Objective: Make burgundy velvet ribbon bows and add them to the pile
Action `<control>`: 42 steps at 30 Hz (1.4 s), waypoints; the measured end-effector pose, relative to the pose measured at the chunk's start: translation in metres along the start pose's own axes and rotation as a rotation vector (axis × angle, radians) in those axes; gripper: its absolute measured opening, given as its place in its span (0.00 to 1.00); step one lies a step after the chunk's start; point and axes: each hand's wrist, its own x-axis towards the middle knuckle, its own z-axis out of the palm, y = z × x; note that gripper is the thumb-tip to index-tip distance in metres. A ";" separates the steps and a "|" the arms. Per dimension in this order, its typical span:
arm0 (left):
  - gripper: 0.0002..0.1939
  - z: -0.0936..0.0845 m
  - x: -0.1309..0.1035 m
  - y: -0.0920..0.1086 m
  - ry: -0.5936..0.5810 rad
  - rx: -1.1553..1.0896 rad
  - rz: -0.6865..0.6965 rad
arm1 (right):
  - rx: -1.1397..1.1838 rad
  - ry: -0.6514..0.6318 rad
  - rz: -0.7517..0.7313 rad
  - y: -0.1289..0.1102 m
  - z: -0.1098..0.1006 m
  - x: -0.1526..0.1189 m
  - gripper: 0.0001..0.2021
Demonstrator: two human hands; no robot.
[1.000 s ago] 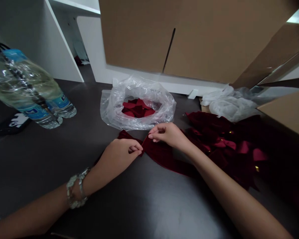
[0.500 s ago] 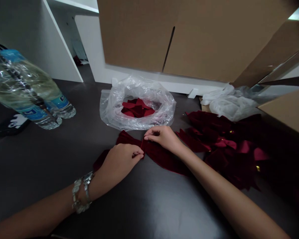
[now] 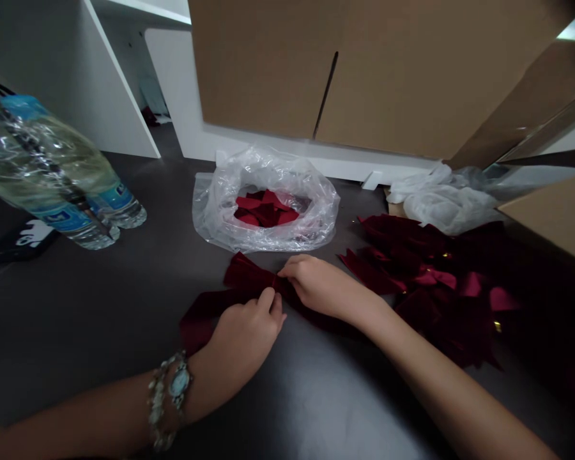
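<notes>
A dark red velvet ribbon piece [image 3: 249,273] lies on the dark table, its narrow middle pinched between both hands. My left hand [image 3: 249,329], with a watch and a bead bracelet at the wrist, has its fingers closed on the near side of that middle. From the right, my right hand [image 3: 316,284] grips the same spot with thumb and forefinger. One ribbon tail [image 3: 199,319] spreads to the left, partly behind my left hand. Just beyond the hands sits an open clear plastic bag [image 3: 211,214] with red fabric pieces [image 3: 266,207] inside.
At the right lies a pile of dark red bows [image 3: 426,275] with small gold bits. Behind it is a crumpled white plastic bag [image 3: 453,198]. Wrapped bottles [image 3: 62,172] and a black item [image 3: 23,243] are at the left. A cardboard box [image 3: 364,76] stands at the back.
My left hand has turned and shifted slightly toward me and right, uncovering more ribbon. My right hand has come down a little; its fingers are curled closer over the ribbon's middle.
</notes>
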 end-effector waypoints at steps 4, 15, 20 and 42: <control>0.12 0.005 -0.002 0.007 0.018 0.032 0.005 | 0.045 -0.063 0.020 -0.006 -0.009 -0.002 0.10; 0.19 0.003 -0.002 0.001 0.026 -0.204 -0.036 | 0.587 -0.085 0.088 0.024 -0.003 -0.007 0.18; 0.16 -0.010 0.012 -0.018 0.190 -0.739 -0.233 | 0.855 0.143 0.146 0.010 -0.007 -0.021 0.16; 0.19 0.009 0.031 -0.043 -0.302 -2.086 -0.358 | 1.761 0.113 0.170 -0.016 0.047 -0.035 0.12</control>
